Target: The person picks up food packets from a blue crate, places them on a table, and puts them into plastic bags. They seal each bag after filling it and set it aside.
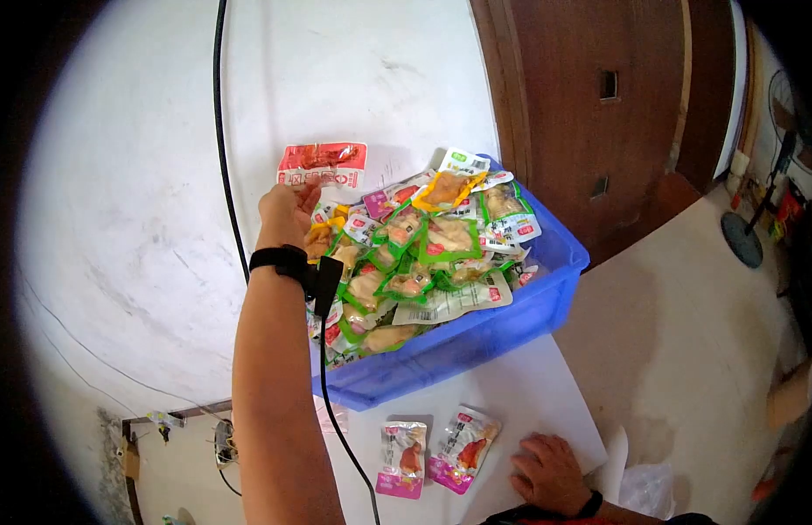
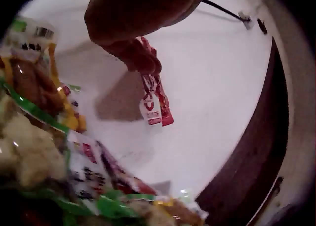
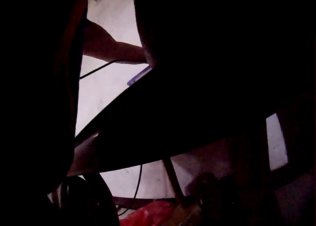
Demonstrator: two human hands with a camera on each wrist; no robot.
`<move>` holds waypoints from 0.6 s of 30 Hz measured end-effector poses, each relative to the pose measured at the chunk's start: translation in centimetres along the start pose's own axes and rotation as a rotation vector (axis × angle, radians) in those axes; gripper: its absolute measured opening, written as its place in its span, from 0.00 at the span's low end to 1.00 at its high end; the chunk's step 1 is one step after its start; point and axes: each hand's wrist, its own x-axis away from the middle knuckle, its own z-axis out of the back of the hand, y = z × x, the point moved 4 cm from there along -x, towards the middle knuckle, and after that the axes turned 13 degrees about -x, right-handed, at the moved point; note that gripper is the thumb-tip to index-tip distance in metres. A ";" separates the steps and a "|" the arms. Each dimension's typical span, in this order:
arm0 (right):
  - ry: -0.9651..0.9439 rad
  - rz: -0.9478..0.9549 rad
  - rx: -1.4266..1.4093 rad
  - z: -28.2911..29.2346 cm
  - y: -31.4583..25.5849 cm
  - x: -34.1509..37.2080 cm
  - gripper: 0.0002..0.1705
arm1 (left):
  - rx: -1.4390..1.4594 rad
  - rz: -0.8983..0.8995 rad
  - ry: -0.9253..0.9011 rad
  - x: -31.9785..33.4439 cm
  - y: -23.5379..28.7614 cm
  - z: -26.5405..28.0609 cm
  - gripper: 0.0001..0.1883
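From here I see the left grip [image 1: 290, 208] holding a red packet [image 1: 325, 157] at ten o'clock from the blue tub [image 1: 530, 320], heaped with food packets [image 1: 449, 238]. Two pink-ended packets [image 1: 402, 459] lie on the worktop [image 1: 533, 381] at six; the right grip [image 1: 550, 477] rests at five.

A scuffed white wall [image 1: 143, 201] rises behind the white tabletop [image 1: 533, 385]; to the right stand a dark brown wooden door [image 1: 624, 131] and, across the pale floor [image 1: 677, 306], a pedestal fan [image 1: 742, 241].
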 end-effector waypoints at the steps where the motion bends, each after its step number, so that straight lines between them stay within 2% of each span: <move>1: 0.001 0.003 0.006 0.1 0.0 -0.1 0.17 | 0.012 -0.021 0.032 -0.1 -0.3 0.0 0.13; 4: -0.022 -0.010 0.026 0.6 -0.8 -0.3 0.17 | -0.065 -0.067 0.086 0.8 -0.7 -0.2 0.13; 6: 0.055 0.049 -0.010 0.1 -0.5 0.4 0.17 | -0.982 -0.233 0.361 3.3 1.3 -1.2 0.18; 7: 0.126 0.107 -0.048 0.0 -0.5 0.7 0.18 | -1.266 -0.415 0.504 3.3 0.9 -1.1 0.21; 8: 0.128 0.108 -0.044 0.0 -0.5 0.7 0.18 | -1.262 -0.417 0.505 4.2 0.8 -1.4 0.21; 10: 0.049 0.046 -0.076 -0.1 -0.3 0.7 0.19 | -1.553 -0.687 0.339 6.0 0.5 -3.8 0.19; 12: 0.049 0.046 -0.067 0.2 -0.7 0.6 0.19 | -1.607 -0.657 0.369 4.9 -0.4 -4.3 0.15; 14: 0.045 0.044 -0.059 0.4 -0.6 0.4 0.20 | -1.680 -0.501 0.177 3.8 -1.1 -4.5 0.11; 15: 0.030 0.022 -0.059 0.3 -0.1 0.2 0.18 | -1.680 -0.500 0.175 2.5 -1.5 -4.0 0.11; 18: 0.019 -0.004 -0.055 -0.1 0.4 0.2 0.17 | -1.572 -0.683 0.143 -1.3 -2.0 -2.4 0.09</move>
